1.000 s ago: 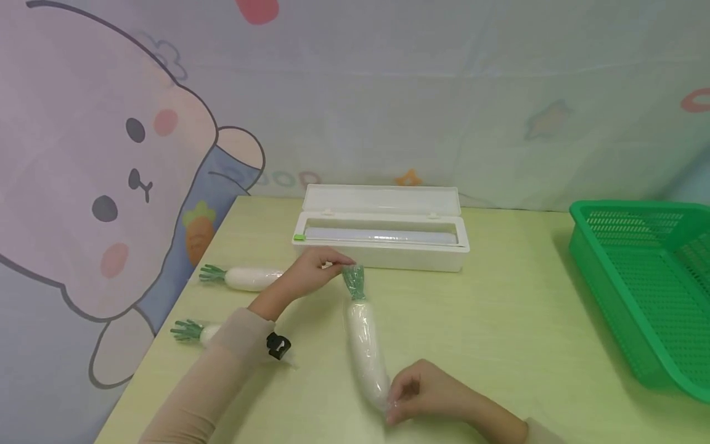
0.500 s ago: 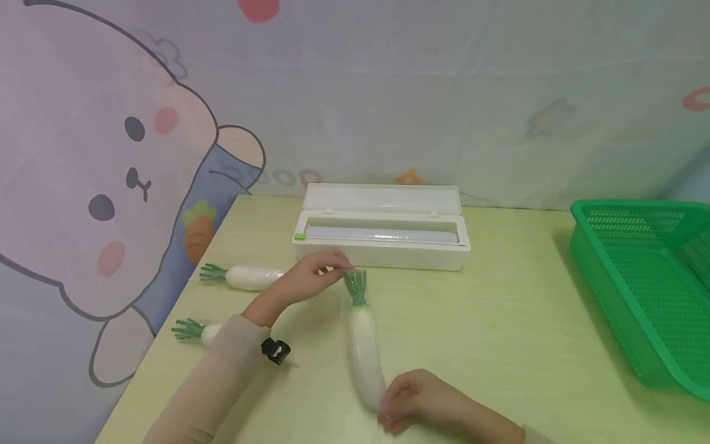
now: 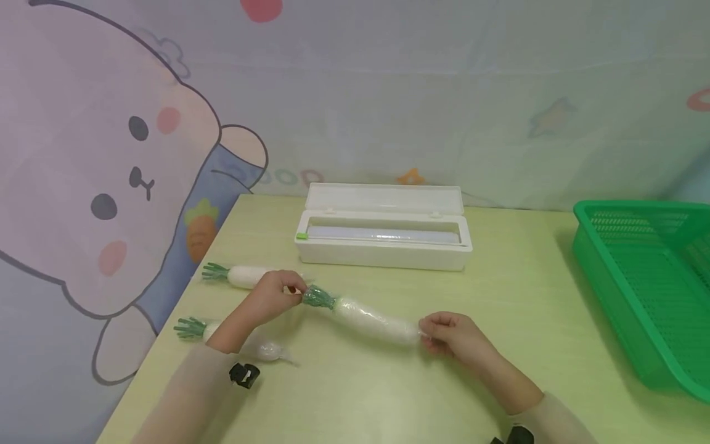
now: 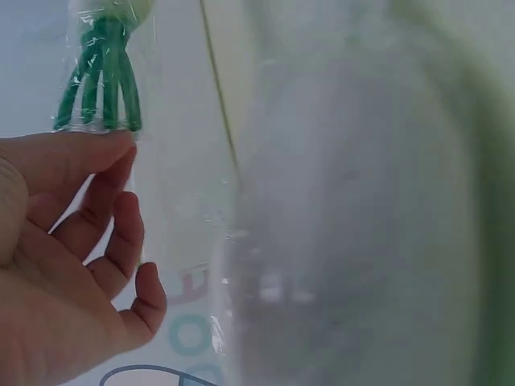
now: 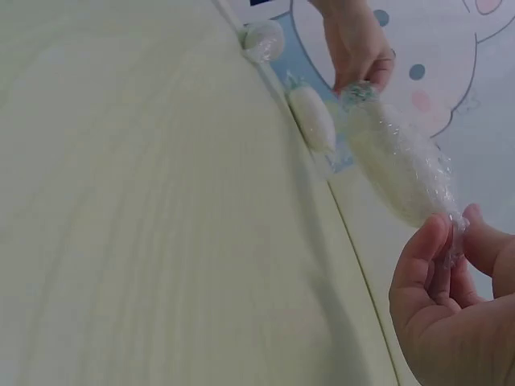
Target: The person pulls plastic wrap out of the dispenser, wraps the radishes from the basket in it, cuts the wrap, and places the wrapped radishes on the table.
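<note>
A white radish (image 3: 377,320) with green leaf stubs, wrapped in clear cling film, slants between both hands over the table. My left hand (image 3: 270,297) pinches the film at the leafy end; in the left wrist view its thumb and forefinger meet at the tips of the green leaves (image 4: 100,88). At the other end my right hand (image 3: 457,338) pinches the gathered film tail (image 5: 456,237) past the root tip. Two more wrapped radishes lie on the left, a farther one (image 3: 244,276) behind my left hand and a nearer one (image 3: 267,350) partly hidden by my forearm.
At the back of the table (image 3: 355,394) stands a white cling film dispenser (image 3: 383,256), lid raised, with a film roll (image 3: 383,235) inside and a green slider (image 3: 302,236). A green plastic basket (image 3: 616,302) is at the right. A cartoon-print cloth (image 3: 499,123) hangs behind.
The radish has swung from nearly upright in the head view to slanting sideways. My left hand has come left and nearer, while my right hand has moved right and farther out with the root end.
</note>
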Demonstrator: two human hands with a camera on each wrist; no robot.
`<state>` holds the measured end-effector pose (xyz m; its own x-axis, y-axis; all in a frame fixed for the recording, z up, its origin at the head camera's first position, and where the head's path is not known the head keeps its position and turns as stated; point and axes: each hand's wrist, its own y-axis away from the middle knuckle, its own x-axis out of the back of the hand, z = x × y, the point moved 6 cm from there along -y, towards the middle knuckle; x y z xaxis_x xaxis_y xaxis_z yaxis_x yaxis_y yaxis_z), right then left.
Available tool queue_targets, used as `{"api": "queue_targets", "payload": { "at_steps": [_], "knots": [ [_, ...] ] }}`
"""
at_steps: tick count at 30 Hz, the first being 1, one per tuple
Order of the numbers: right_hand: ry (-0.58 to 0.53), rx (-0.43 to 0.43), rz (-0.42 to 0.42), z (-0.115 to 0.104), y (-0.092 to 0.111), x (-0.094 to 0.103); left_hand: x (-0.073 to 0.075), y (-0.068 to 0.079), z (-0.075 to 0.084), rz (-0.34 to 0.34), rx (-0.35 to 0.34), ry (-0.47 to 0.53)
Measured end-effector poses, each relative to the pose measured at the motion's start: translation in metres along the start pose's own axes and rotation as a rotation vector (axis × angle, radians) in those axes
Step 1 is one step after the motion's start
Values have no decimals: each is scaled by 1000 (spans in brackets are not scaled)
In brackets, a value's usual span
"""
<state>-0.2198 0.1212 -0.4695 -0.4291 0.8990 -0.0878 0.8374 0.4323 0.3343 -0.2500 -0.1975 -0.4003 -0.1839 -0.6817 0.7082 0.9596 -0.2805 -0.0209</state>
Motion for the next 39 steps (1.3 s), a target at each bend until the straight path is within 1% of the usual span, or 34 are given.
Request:
{"api": "queue_targets", "payload": {
  "at_steps": [2, 3, 6, 9, 12, 15, 19, 21, 23, 28, 31, 35, 39],
  "knots": [
    [-4, 0, 59, -3, -7, 4, -5, 4, -5, -2, 20, -48],
    [-7, 3, 75, -4, -10, 5, -7, 5, -6, -1, 29, -68],
    [7, 43, 87, -7, -18, 5, -11, 9, -11, 10, 50, -114],
    [71, 85, 90, -10, -25, 3, -13, 13, -15, 28, 90, -130],
    [131, 95, 134, -9, -32, 4, -14, 13, -17, 39, 124, -120],
    [227, 103, 183, -10, -38, 6, -14, 11, -18, 54, 149, -105],
    [413, 122, 233, -11, -41, 10, -17, 9, -21, 50, 163, -88],
    [483, 138, 238, -12, -42, 10, -19, 8, -22, 40, 167, -85],
    [520, 149, 225, -14, -42, 11, -22, 7, -24, 32, 177, -86],
    [541, 158, 156, -18, -40, 9, -24, 9, -26, 20, 181, -90],
    [541, 157, 122, -20, -37, 8, -22, 11, -25, 5, 162, -97],
    [577, 161, 119, -22, -35, 8, -18, 13, -23, -13, 131, -90],
    [673, 187, 147, -25, -33, 8, -15, 15, -20, -37, 95, -81]
  ]
}}
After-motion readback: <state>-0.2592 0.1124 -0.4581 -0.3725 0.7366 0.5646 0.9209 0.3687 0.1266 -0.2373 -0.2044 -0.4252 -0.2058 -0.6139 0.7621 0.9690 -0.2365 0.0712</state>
